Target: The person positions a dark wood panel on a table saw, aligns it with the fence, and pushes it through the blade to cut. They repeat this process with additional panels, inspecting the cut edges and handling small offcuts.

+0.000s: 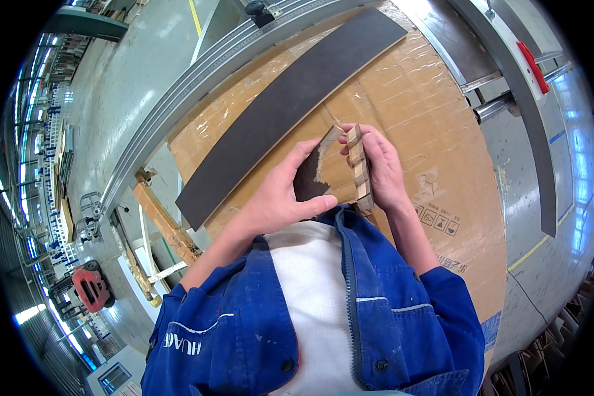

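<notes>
My left hand [278, 191] is closed around a small dark board piece [306, 177], thumb on the near side and fingers behind. A pale, ragged edge of that piece faces my right hand [385, 170]. Upright in my right hand is a narrow wooden strip [358, 160] with light and brown notched blocks along its side. A small gap separates the two pieces, both held close to my chest. Beyond them a long dark board [290, 99] lies slantwise on a cardboard sheet [416, 132].
A metal rail [171, 99] with a black knob [260, 13] runs along the far left side. Machine parts with a red handle [533, 67] stand at the right. Wooden framing [166, 221] is at the left, and a red forklift [92, 288] stands farther off.
</notes>
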`<action>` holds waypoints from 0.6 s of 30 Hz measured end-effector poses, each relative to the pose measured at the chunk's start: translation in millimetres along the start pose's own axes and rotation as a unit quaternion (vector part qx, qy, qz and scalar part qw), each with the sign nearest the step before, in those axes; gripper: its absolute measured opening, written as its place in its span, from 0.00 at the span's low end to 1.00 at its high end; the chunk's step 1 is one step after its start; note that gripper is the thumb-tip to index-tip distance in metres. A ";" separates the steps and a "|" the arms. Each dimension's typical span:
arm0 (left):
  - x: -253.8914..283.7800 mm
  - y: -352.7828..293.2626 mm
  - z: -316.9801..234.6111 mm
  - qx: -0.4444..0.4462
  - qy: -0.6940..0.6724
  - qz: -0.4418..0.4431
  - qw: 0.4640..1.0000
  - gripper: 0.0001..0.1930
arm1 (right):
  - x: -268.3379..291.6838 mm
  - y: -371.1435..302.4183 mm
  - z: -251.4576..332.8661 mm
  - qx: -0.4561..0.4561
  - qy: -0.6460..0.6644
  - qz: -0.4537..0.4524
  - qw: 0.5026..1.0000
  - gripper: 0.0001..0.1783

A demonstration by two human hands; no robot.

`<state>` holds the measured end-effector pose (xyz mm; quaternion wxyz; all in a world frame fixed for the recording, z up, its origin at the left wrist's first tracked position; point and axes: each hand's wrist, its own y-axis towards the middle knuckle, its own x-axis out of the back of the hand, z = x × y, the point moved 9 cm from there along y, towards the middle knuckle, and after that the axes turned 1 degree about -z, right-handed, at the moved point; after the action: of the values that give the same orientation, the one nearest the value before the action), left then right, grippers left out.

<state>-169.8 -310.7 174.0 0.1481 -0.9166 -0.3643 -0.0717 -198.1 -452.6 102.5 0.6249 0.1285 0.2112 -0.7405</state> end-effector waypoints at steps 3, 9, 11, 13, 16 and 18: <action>0.6 1.6 -12.1 -0.031 0.041 -0.008 0.999 0.37 | 2.1 -0.1 -10.5 -0.047 0.012 0.016 0.999 0.25; 13.5 3.0 -13.4 -0.030 0.174 -0.087 0.981 0.21 | -10.1 -9.3 -25.6 -0.161 0.239 -0.014 0.957 0.21; 14.6 4.0 -15.4 -0.044 0.191 -0.125 0.973 0.17 | -10.9 -10.4 -27.3 -0.172 0.220 -0.013 0.960 0.23; 14.4 5.0 -19.3 -0.048 0.213 -0.146 0.965 0.13 | -11.7 -11.1 -25.9 -0.175 0.198 -0.019 0.964 0.24; 13.7 5.9 -20.3 -0.018 0.282 -0.137 0.949 0.12 | -12.5 -11.3 -18.0 -0.168 0.159 -0.025 0.972 0.24; 11.5 6.2 -24.4 -0.046 0.328 -0.142 0.933 0.12 | -11.6 -10.1 -18.4 -0.159 0.130 -0.011 0.979 0.24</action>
<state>-157.7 -315.5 198.4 0.2056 -0.7867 -0.4179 -0.4052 -207.2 -432.5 93.2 0.5966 0.1204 0.4076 -0.6807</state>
